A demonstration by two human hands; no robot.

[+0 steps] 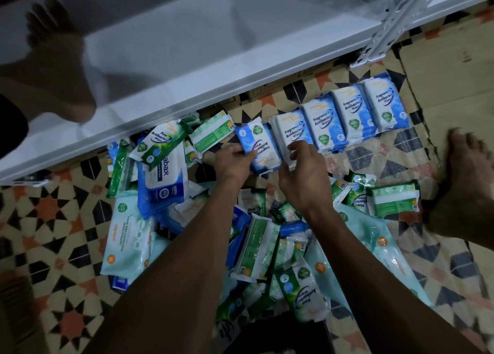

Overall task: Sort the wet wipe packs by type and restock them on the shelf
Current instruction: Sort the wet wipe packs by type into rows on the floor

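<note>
A row of blue-and-white fragrance-free antibacterial wipe packs (pixel 344 114) lies on the patterned floor below the white shelf (pixel 187 67). My left hand (pixel 235 161) grips one such blue pack (pixel 258 145), turned upside down, at the row's left end. My right hand (pixel 304 164) pinches the lower edge of the neighbouring pack (pixel 292 130). A heap of mixed packs spreads beneath my arms: green pine wipes (pixel 302 292), large pale-blue packs (pixel 128 241) and a large blue-white pack (pixel 163 177).
A flattened cardboard sheet (pixel 449 73) covers the floor at right, under the shelf's upright post (pixel 395 19). Bare feet stand at right (pixel 459 180) and upper left (pixel 61 59). More green packs (pixel 393 201) lie right of my arms.
</note>
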